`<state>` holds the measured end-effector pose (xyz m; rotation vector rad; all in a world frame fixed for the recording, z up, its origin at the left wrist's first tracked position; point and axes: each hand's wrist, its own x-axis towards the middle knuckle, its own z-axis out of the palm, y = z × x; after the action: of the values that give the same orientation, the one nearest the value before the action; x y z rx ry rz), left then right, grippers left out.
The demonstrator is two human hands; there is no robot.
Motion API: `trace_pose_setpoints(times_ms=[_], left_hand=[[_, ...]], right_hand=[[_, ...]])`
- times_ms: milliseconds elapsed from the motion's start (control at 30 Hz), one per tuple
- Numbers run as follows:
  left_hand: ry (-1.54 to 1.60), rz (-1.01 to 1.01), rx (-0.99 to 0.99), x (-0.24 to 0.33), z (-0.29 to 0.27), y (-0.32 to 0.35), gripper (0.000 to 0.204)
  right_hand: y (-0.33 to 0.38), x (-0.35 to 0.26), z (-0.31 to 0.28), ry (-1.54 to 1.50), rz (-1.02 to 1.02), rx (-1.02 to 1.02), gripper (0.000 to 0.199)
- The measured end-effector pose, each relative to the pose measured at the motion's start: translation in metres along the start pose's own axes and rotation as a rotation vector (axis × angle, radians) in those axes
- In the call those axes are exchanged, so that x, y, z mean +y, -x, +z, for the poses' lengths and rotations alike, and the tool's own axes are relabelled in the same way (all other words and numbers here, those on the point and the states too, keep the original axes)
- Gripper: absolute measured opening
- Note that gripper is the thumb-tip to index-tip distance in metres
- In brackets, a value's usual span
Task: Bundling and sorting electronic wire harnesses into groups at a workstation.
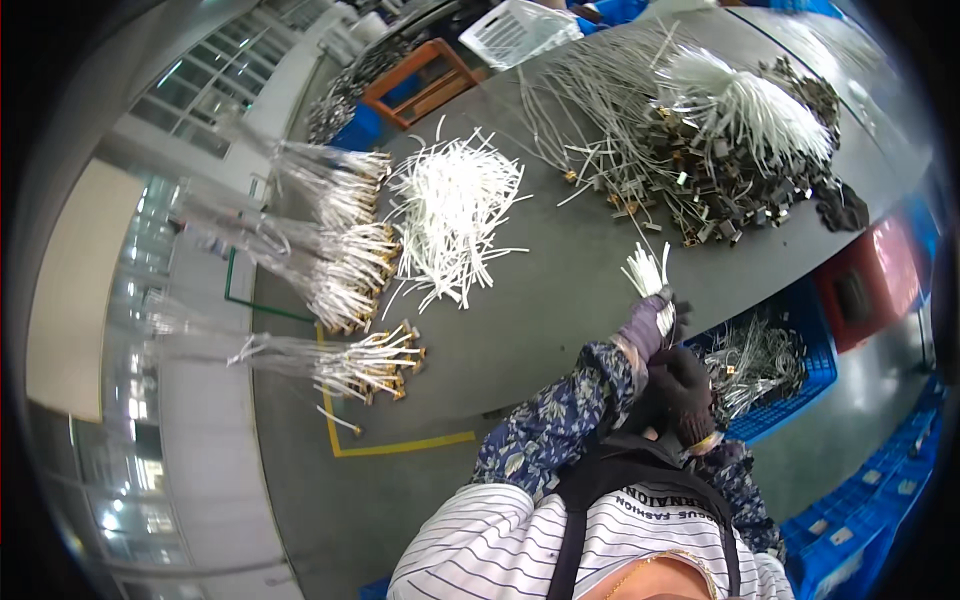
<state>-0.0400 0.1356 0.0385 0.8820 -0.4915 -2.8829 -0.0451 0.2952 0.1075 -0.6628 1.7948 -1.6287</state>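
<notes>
My left hand [648, 322], in a purple-grey glove, is closed around a small bundle of short white tubes [650, 268] whose ends fan out above the fist. Just below it and touching or nearly so, my right hand [684, 385] in a dark glove has its fingers curled; whatever lies in them is hidden. A thin wire runs upward from near the left hand toward a large heap of wires with dark metallic connectors [720, 190]. On top of that heap lies a thick bunch of pale wires [745, 105]. A loose pile of white tubes [455, 215] rests on the grey table [560, 290].
Wire bundles with white sleeves and yellowish-brown ends [345, 270] line the table's left side. A blue crate [826, 365] holding wires stands at the right edge, beside a red box [880, 285]. A dark glove [842, 207], an orange frame [425, 85] and a white basket [515, 35] lie farther off.
</notes>
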Motion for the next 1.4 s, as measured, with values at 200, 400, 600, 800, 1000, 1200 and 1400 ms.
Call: trace_pose_setpoints(times_ms=[200,400,600,800,1000,1200,1400], left_hand=[[-0.12,0.033,0.235,0.006,0.014,0.005,0.02],[-1.086,0.721,0.555,0.041,-0.034,-0.024,0.031],[-0.142,0.722,-0.179,0.146,-0.059,-0.023,0.02],[-0.057,0.855,0.25,0.181,0.002,0.026,0.023],[-0.064,0.978,0.145,0.214,-0.012,0.031,0.024],[-0.155,0.745,0.07,0.223,-0.023,0.026,0.02],[-0.546,0.514,0.172,0.1,-0.011,0.025,0.023]], right_hand=[[0.062,0.031,-0.048,0.304,-0.15,-0.091,0.007],[0.15,0.11,-0.095,-0.195,0.413,0.136,0.012],[0.19,0.138,-0.123,0.168,0.663,0.249,0.015],[0.186,0.145,-0.122,0.135,0.581,0.22,0.019],[0.185,0.154,-0.122,0.12,0.571,0.277,0.023],[0.167,0.135,-0.112,0.209,0.53,0.17,0.026],[0.146,0.129,-0.096,0.2,0.551,0.162,0.027]])
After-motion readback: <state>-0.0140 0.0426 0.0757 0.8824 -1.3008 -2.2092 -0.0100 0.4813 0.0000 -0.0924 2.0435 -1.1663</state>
